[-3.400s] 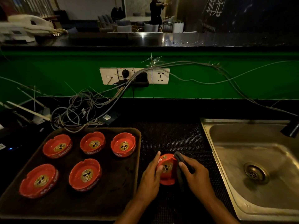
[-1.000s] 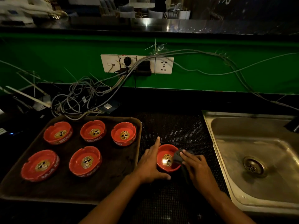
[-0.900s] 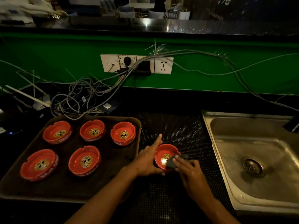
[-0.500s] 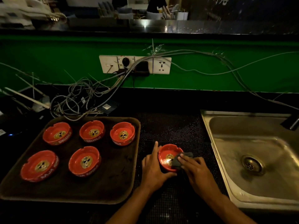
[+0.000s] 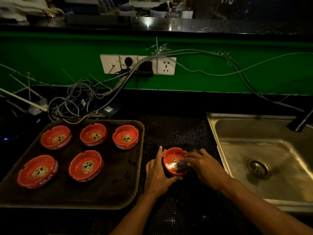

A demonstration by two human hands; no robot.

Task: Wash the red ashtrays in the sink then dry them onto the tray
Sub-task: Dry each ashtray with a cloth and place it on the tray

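Note:
A red ashtray [image 5: 171, 159] with a gold emblem sits upright on the black mesh mat [image 5: 177, 133] between the tray and the sink. My left hand [image 5: 156, 175] cups its left side, thumb along the near rim and fingers straight beside it. My right hand [image 5: 202, 167] presses a dark cloth [image 5: 182, 164] into the bowl from the right. Several more red ashtrays [image 5: 86, 165] stand upright on the dark brown tray [image 5: 110, 192] at the left. The steel sink [image 5: 279, 150] lies to the right, with nothing in it.
A black tap [image 5: 301, 121] leans over the sink's far right corner. A tangle of grey cables [image 5: 76, 102] lies behind the tray, running up to a white socket strip [image 5: 138, 64] on the green wall. A raised dark bar counter [image 5: 169, 26] runs across the back.
The ashtray was held tilted in both hands 3.4 s ago and now sits flat on the mat. My right hand with the cloth has moved further into the bowl.

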